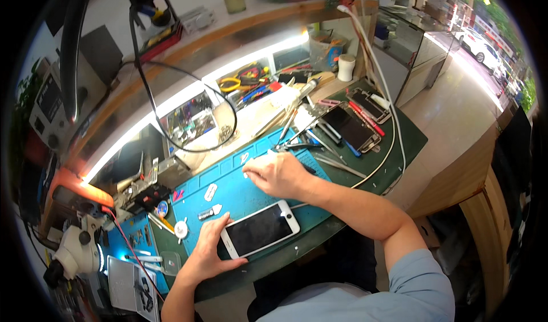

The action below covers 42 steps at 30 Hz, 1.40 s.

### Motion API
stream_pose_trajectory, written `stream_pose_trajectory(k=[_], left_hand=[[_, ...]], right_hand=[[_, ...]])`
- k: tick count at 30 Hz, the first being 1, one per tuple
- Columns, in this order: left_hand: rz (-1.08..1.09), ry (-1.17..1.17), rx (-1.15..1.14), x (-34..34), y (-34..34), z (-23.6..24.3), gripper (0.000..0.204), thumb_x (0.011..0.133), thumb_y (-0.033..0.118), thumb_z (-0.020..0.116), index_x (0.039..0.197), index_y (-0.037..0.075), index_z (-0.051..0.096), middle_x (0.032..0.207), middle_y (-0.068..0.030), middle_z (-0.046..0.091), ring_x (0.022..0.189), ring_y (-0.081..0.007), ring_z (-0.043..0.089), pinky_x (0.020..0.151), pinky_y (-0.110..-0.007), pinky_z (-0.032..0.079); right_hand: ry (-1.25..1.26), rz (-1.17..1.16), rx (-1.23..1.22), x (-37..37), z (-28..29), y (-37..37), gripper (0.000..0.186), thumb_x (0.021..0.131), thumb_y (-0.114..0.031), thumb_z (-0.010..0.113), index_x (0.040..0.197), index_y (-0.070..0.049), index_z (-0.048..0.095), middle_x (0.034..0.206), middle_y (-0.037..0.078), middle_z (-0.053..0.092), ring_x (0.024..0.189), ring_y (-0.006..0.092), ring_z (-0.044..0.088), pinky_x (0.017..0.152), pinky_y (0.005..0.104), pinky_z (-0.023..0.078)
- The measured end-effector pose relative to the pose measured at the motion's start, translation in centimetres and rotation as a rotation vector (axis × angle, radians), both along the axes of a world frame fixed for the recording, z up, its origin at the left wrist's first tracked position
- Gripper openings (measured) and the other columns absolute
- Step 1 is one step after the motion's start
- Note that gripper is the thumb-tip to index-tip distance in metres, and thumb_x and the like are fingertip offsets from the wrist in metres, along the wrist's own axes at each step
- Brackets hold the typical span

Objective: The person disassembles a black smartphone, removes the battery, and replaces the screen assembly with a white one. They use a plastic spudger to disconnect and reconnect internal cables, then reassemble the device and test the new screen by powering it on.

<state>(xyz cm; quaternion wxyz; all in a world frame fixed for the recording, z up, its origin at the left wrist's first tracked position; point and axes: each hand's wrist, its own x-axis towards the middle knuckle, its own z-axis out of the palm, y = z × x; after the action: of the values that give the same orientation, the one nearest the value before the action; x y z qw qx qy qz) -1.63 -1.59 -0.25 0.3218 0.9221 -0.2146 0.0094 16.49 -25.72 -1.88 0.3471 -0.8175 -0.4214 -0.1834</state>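
My left hand (206, 252) holds the left end of a white smartphone (260, 229) with a dark screen, which lies face up on the blue repair mat (228, 193). My right hand (278, 173) rests further back on the mat with its fingers curled over a small white piece (249, 163); what the fingertips pinch is too small to tell. Small metal parts (210, 192) lie on the mat between the two hands.
Tweezers and screwdrivers (308, 136) lie behind the right hand, beside opened phones (358, 121) and a white cable (394, 134). A microscope (77, 248) stands at the left. Trays of tools (245, 82) fill the lit shelf. The bench edge drops away at the right.
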Motion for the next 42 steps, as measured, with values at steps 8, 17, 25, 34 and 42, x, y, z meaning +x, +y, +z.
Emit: stream_pose_trajectory(k=[8, 17, 25, 34, 42], left_hand=[[-0.023, -0.023, -0.025, 0.4, -0.2, 0.4, 0.11, 0.067, 0.02, 0.098, 0.158, 0.001, 0.039, 0.139, -0.0179, 0.059, 0.127, -0.0372, 0.054, 0.111, -0.044, 0.044], [-0.047, -0.052, -0.037, 0.5, 0.1, -0.1, 0.111, 0.066, 0.02, 0.099, 0.158, 0.002, 0.04, 0.137, -0.0177, 0.059, 0.124, -0.0372, 0.055, 0.108, -0.045, 0.045], [-0.031, -0.007, -0.026, 0.3, 0.1, -0.1, 0.113, 0.065, 0.021, 0.1, 0.158, 0.0, 0.039, 0.14, -0.0177, 0.06, 0.13, -0.0361, 0.054, 0.114, -0.045, 0.04], [-0.034, -0.042, -0.012, 0.4, -0.1, 0.2, 0.107, 0.07, 0.024, 0.098, 0.158, 0.002, 0.04, 0.137, -0.0155, 0.059, 0.124, -0.0355, 0.055, 0.107, -0.044, 0.045], [-0.029, -0.026, -0.01, 0.2, -0.1, 0.3, 0.107, 0.07, 0.023, 0.097, 0.157, 0.002, 0.04, 0.138, -0.0161, 0.058, 0.126, -0.0363, 0.054, 0.11, -0.044, 0.044]], right_hand=[[0.045, -0.143, 0.013, 0.4, 0.3, -0.1, 0.01, 0.096, -0.019, 0.066, 0.098, -0.01, 0.072, 0.087, 0.011, 0.074, 0.078, 0.032, 0.073, 0.069, 0.0429, 0.058], [0.033, -0.269, 0.01, 1.9, 0.5, -1.1, 0.014, 0.096, -0.015, 0.068, 0.105, -0.01, 0.076, 0.086, 0.011, 0.073, 0.084, 0.0323, 0.071, 0.077, 0.0428, 0.057], [-0.085, -0.137, -0.189, 1.9, -1.6, -1.0, 0.007, 0.089, -0.016, 0.075, 0.095, -0.013, 0.073, 0.094, 0.004, 0.062, 0.096, 0.0269, 0.062, 0.085, 0.0408, 0.054], [-0.073, -0.077, -0.183, 2.0, -1.0, -1.2, 0.01, 0.088, -0.014, 0.074, 0.087, -0.01, 0.066, 0.092, 0.008, 0.063, 0.095, 0.0296, 0.062, 0.086, 0.042, 0.051], [-0.006, -0.057, -0.097, 1.8, -0.4, -0.7, 0.007, 0.09, -0.013, 0.073, 0.095, -0.009, 0.071, 0.089, 0.007, 0.067, 0.091, 0.0297, 0.064, 0.084, 0.0413, 0.054]])
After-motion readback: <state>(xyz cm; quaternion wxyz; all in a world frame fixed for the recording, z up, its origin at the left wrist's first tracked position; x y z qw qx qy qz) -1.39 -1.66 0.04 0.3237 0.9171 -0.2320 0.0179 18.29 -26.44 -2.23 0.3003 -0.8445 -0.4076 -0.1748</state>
